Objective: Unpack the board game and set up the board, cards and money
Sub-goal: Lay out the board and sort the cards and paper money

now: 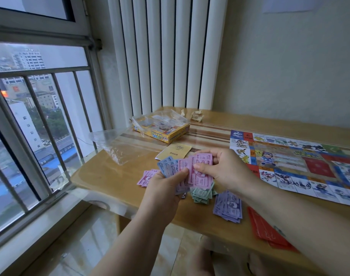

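Above the table's near edge I hold a fanned stack of play money [190, 168], pink and blue notes. My left hand [166, 186] grips the fan from below, thumb on top. My right hand [223, 168] pinches the pink notes at the fan's right side. On the table below lie sorted piles: pink notes [147, 177], green notes [202, 194], purple notes [228, 206] and red cards [265, 228]. The colourful game board [301, 162] lies unfolded flat at the right. The yellow game box [162, 129] sits at the back.
A clear plastic bag [118, 144] lies left of the box, and a yellow instruction leaflet [175, 153] lies in front of it. Crumpled paper [197, 115] sits by the white radiator [166, 52]. A barred window [36, 116] runs along the left. The wooden table [110, 176] ends near my arms.
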`<state>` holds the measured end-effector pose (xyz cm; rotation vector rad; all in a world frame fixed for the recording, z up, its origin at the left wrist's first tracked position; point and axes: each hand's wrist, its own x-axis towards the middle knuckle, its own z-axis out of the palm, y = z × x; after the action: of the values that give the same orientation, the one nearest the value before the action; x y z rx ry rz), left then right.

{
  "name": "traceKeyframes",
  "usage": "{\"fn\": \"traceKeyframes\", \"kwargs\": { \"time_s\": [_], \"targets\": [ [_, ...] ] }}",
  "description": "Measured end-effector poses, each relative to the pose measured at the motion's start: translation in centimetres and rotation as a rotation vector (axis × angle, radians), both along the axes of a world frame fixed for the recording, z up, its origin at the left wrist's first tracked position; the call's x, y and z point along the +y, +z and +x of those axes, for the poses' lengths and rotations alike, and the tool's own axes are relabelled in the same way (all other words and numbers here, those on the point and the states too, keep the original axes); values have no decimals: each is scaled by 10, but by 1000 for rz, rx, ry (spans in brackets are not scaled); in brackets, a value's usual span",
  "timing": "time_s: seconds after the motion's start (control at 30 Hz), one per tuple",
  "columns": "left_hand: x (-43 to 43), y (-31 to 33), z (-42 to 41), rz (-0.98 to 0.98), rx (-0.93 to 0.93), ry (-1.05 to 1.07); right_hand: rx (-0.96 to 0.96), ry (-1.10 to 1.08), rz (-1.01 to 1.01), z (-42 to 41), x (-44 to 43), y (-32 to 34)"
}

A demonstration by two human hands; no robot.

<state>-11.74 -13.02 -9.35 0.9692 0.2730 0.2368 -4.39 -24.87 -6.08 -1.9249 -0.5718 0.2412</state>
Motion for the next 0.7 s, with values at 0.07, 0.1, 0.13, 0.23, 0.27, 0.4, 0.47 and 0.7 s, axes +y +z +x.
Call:
{"fn": "traceKeyframes", "kwargs": {
  "time_s": [0.07, 0.1, 0.13, 0.23, 0.27, 0.4, 0.47, 0.7],
  "targets": [
    [1, 1, 2, -36, -5, -8, -85, -9, -53, 2, 3, 1],
    [2, 1, 2, -68, -8, -9, -118, -11, -65, 3, 5, 1],
    [3, 1, 3, -106, -9, -5, -136, -14, -66, 4, 7, 1],
    [10, 1, 3, -213, -17, 12, -134, -26, -36, 8, 18, -1],
    [14, 1, 3, -263, -25, 30, -120, -32, -21, 9, 22, -1],
    [43, 0, -3, -418, -36, 172, -28, -28, 35, 17, 44, -3],
    [62, -1, -8, -417, -61, 252, -17, -17, 9, 22, 60, -5],
    [109, -6, -20, -420, -114, 369, -18, 103, -233, 25, 118, -17]
  ]
}}
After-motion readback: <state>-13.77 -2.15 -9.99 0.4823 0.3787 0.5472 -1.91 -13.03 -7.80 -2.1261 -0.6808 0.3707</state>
